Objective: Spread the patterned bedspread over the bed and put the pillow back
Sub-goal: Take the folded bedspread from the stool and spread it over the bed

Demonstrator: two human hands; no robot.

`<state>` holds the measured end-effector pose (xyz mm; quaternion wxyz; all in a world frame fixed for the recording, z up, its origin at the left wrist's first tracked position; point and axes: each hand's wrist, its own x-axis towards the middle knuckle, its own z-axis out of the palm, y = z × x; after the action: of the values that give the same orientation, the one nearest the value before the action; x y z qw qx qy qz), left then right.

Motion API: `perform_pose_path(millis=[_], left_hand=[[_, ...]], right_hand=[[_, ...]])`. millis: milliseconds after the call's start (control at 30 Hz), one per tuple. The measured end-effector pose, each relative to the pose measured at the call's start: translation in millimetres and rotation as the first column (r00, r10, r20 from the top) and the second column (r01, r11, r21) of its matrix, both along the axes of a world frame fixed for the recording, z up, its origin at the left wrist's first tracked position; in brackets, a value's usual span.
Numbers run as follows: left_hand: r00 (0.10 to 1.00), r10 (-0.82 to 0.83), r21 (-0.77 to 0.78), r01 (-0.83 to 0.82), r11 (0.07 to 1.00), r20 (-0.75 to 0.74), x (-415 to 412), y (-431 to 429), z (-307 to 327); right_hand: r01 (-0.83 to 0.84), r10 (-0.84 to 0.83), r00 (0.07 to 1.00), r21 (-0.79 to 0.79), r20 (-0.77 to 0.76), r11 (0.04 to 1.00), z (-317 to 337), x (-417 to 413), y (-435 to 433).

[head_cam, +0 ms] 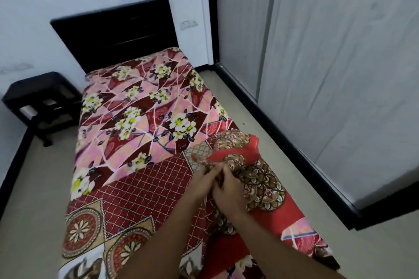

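A single bed point(145, 106) carries a pink and maroon floral sheet. Over its near end lies the red patterned bedspread point(145, 190), with a diamond grid and round medallions. It covers only the near part of the bed, and a bunched fold point(235, 149) rises at the right side. My left hand point(204, 179) and my right hand point(229, 190) meet at that fold, both pinching the bedspread's edge. No pillow is in view.
A black headboard point(118, 31) stands against the white wall. A black bedside table point(38, 102) sits left of the bed. White wardrobe doors point(340, 63) with a black base run along the right. Beige floor point(260, 120) shows on both sides.
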<state>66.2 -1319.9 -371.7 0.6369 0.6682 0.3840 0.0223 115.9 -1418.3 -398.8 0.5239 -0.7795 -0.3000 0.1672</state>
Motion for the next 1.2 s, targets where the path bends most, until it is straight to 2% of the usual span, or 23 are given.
perform_pose_path(millis=[67, 133, 267, 300, 367, 433, 500, 600, 700, 800, 933, 1000, 1067, 1133, 1200], left_hand=[[1.000, 0.021, 0.003, -0.021, 1.000, 0.004, -1, -1, 11], [0.998, -0.062, 0.039, 0.061, 0.997, 0.018, -10, -4, 21], [0.988, -0.123, 0.235, 0.142, 0.962, -0.094, -48, -12, 8], [0.982, -0.134, 0.303, 0.170, 0.938, -0.135, -58, -15, -2], [0.928, -0.157, 0.404, 0.294, 0.866, -0.338, -70, -23, -16], [0.845, -0.055, 0.496, 0.364, 0.788, -0.533, -77, -30, -30], [0.793, 0.085, 0.537, 0.325, 0.779, -0.604, -85, -34, -36], [0.749, 0.205, 0.563, 0.259, 0.785, -0.630, -102, -27, -49], [0.685, 0.263, 0.596, 0.307, 0.742, -0.679, -130, -13, -54], [0.604, 0.323, 0.598, 0.331, 0.729, -0.728, -168, 2, -56], [0.517, 0.370, 0.549, 0.248, 0.798, -0.772, -216, 7, -63], [0.527, 0.398, 0.545, 0.153, 0.825, -0.751, -232, 12, -64], [0.605, 0.363, 0.534, 0.124, 0.836, -0.709, -243, 24, -62], [0.684, 0.324, 0.524, 0.101, 0.846, -0.654, -248, 41, -51], [0.754, 0.390, 0.569, -0.025, 0.822, -0.529, -251, 59, -38]], right_hand=[[-0.002, 0.001, 0.999, -0.014, -0.054, 1.000, 0, -5, -4], [0.029, -0.027, 0.992, 0.012, -0.123, 1.000, 8, -3, -5], [0.111, -0.084, 0.961, 0.088, -0.265, 0.990, 33, 17, 6], [0.095, -0.066, 0.958, 0.091, -0.277, 0.991, 36, 20, 9], [0.065, -0.043, 0.965, 0.080, -0.258, 0.995, 37, 27, 15], [0.085, -0.062, 0.972, 0.091, -0.228, 0.992, 36, 30, 19], [0.160, -0.133, 0.966, 0.109, -0.223, 0.981, 37, 32, 22], [0.277, -0.246, 0.942, 0.116, -0.230, 0.954, 39, 35, 21], [0.435, -0.387, 0.865, 0.093, -0.318, 0.896, 38, 43, 16], [0.441, -0.399, 0.884, 0.151, -0.245, 0.885, 45, 50, 14], [0.491, -0.474, 0.871, 0.198, -0.129, 0.848, 61, 50, 20], [0.466, -0.451, 0.884, 0.165, -0.123, 0.869, 78, 40, 22], [0.404, -0.399, 0.915, 0.093, -0.067, 0.910, 91, 29, 22], [0.350, -0.346, 0.933, -0.020, 0.095, 0.937, 96, 18, 22], [0.271, -0.219, 0.945, -0.208, 0.242, 0.940, 100, 10, 22]])
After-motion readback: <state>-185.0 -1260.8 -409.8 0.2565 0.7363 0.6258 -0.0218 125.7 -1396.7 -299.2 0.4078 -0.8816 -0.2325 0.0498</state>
